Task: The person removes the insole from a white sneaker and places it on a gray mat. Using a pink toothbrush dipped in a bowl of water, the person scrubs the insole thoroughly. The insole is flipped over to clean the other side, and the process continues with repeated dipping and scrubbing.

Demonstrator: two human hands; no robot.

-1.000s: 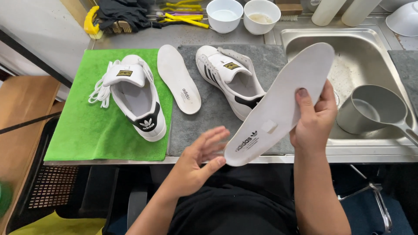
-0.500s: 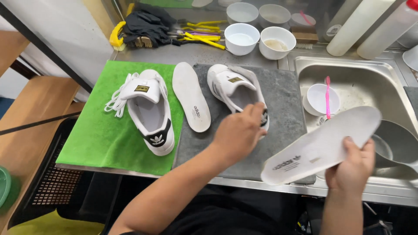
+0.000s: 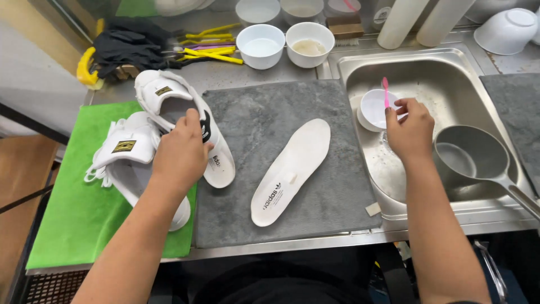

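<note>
The grey mat is the landmark. An insole lies flat near its middle, pale side up, with no hand on it.

At the mat's left edge, the left hand is closed over the heel of a white shoe, which lies half on the mat. A 2nd shoe sits further left on a green towel, touching the 1st.

To the right of the mat, in the sink, the right hand pinches a pink brush between narrow fingers. The brush stands in a small white cup. A grey pan lies in the sink just beyond the hand. 2 white bowls stand behind the mat.

The step in hand looks like clearing the shoe aside while taking up the brush. The insole is well apart from both hands. A next move on it would call for lifting the brush clear of the cup rim, bringing it left over the sink edge to the mat, and freeing the left hand to steady the insole.
</note>
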